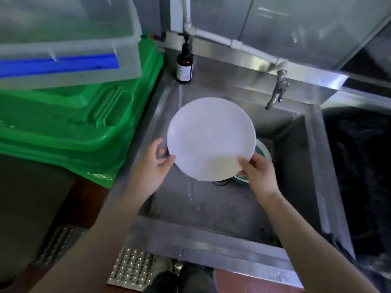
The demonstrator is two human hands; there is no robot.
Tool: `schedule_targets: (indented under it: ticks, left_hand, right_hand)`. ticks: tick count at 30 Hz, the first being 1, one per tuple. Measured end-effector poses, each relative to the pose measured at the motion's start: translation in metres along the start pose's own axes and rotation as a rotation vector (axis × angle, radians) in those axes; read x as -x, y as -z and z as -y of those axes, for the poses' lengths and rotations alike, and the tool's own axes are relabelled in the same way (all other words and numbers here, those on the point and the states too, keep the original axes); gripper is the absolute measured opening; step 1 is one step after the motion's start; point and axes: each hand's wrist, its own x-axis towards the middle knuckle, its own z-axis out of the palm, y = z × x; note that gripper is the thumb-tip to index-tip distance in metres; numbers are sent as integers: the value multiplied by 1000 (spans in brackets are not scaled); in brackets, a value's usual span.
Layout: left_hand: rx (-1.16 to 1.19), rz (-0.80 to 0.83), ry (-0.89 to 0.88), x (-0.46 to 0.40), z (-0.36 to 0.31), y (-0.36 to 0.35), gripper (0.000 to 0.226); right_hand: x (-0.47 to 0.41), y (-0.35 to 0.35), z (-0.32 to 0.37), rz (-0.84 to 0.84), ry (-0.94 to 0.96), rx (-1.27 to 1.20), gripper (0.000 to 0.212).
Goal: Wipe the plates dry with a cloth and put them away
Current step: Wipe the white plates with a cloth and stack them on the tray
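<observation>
Right hand [259, 174] grips the near-right rim of a white plate [211, 138], thumb on the upper face and fingers curled beneath; left hand [153, 166] meets the opposite rim with thumb and fingertips touching the edge, fingers fairly straight, so it steadies rather than clamps, though how far the fingers pass under the plate cannot be told. Held between the 2 hands, the plate hangs tilted over the basin of a stainless steel sink [313, 166], and a thin stream of water [191, 193] runs off its lowest edge into the basin. Beneath its right side lies at least 1 further dish, a teal-rimmed plate [263, 151], resting on the sink floor; how many are stacked there is hidden. Faucet [277, 92] at the back rim shows no flow. Brown pump bottle [184, 64] stands at the back-left corner; green plastic crates [80, 123] and a clear storage bin [67, 39] are stacked to the left. No cloth is visible anywhere. Judged from this, the task is at its start: the plate is draining, not yet wiped; fetching a cloth, drying this plate and the one below, and storing both all remain.
</observation>
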Motion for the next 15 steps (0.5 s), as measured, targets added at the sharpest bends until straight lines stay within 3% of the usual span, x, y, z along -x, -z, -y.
schedule_targets:
  ticks: [2,4,7,15]
  left_hand:
    - [34,-21,-62,-3,-15,5,38]
    - [95,-56,-151,-2,-29,10,6]
    - [203,-74,-226,7,-47,18,16]
    - [268,-42,-351,28,-68,18,8]
  right_hand:
    - [18,7,22,-58,96,-27,20]
    - [36,14,42,-116,179,-37,21]
    - [58,27,63,-210,296,-12,23]
    - [95,50,80,-371,434,28,31]
